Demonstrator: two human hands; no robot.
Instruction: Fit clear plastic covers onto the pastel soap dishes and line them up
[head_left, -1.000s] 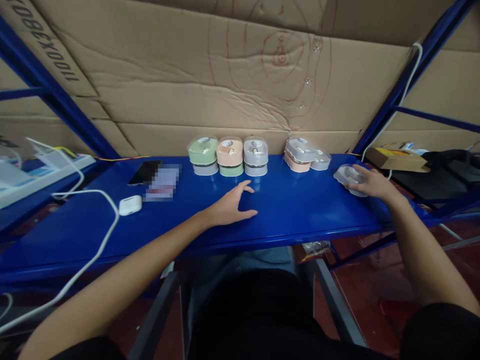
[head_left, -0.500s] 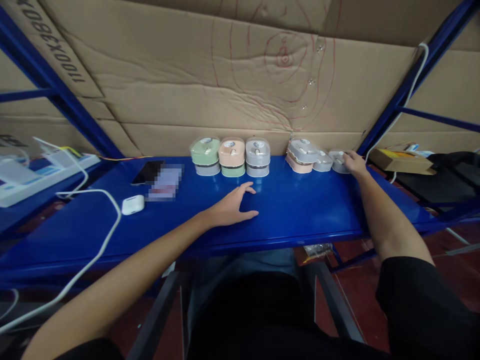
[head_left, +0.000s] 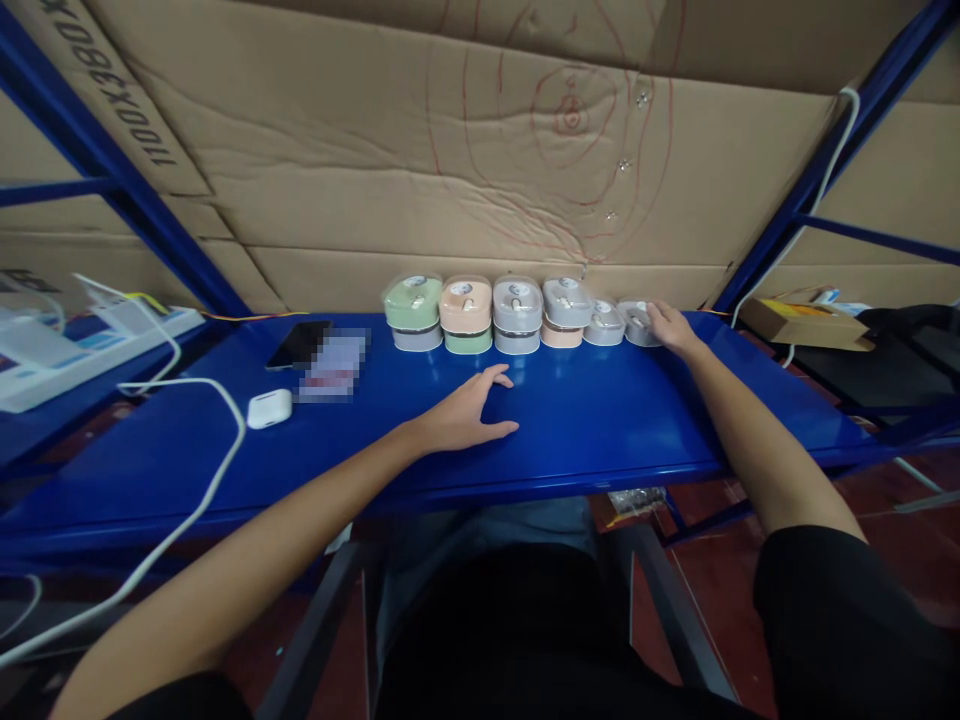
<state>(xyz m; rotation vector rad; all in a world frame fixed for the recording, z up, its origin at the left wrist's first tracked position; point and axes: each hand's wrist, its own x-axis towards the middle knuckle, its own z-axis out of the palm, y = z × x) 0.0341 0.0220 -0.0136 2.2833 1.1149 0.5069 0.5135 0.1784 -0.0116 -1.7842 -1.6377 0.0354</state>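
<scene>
My right hand (head_left: 667, 328) rests on the end of the outermost grey lidded box (head_left: 638, 324), its fingers over the right side. That box meets another low grey box (head_left: 604, 324). Left of them, a grey box (head_left: 566, 300) sits on a pink one (head_left: 561, 334), pressed against an all-grey stack (head_left: 517, 305). Farther along stand a pink box (head_left: 466, 303) on a green base and a green box (head_left: 412, 303) on a grey base. My left hand (head_left: 469, 410) lies on the blue table in front of the stacks, thumb and fingers apart, holding nothing.
On the left of the blue table (head_left: 600, 420) lie a white earbud case (head_left: 270, 409), a dark phone (head_left: 298, 345) and a blurred-out item. A white cable (head_left: 217, 480) crosses that side. Cardboard (head_left: 337, 160) backs the table. An open small carton (head_left: 806, 325) sits at right.
My right hand has moved left, and the grey-over-pink stack and both low grey boxes have slid left with it. The gap beside the all-grey stack has closed. My left hand stays put.
</scene>
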